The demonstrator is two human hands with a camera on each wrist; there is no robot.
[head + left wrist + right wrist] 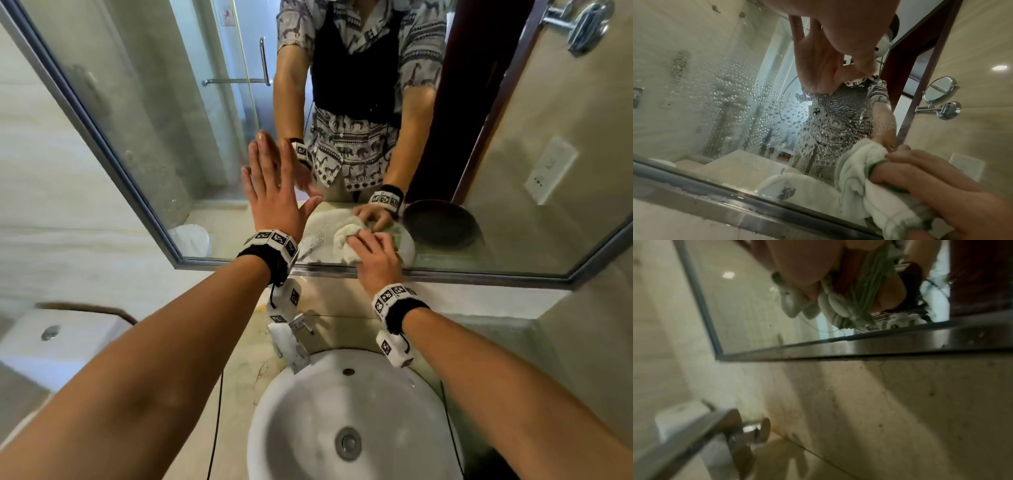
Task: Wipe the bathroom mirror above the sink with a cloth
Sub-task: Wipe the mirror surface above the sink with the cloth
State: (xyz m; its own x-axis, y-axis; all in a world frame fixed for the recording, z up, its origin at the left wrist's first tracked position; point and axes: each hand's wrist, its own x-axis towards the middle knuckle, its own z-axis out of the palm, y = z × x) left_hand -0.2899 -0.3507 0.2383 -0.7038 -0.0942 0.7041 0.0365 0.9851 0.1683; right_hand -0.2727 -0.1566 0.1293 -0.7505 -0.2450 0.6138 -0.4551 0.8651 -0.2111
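The right hand (pixel 375 260) is gripping the bunched cloth (pixel 349 240) against the mirror (pixel 137 113) near its lower frame; the left hand (pixel 270 192) is lying flat on droplet-covered glass. Faucet (pixel 299 329) and sink (pixel 308 411) are sitting below; the right wrist view is blurring.

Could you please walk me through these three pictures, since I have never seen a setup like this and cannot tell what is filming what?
There is no machine here: a person wears three cameras, one on the head and one on each wrist. The head view looks down at both arms in front of a bathroom mirror above a round white sink with a tap. The left hand lies flat, fingers straight, against the glass. The right hand has a grip on a bunched white cloth, pressed to the glass near the mirror's lower frame. The left wrist view looks up along the glass, showing many water droplets not yet wiped. The right wrist view, blurred, shows the cloth in curled fingers.
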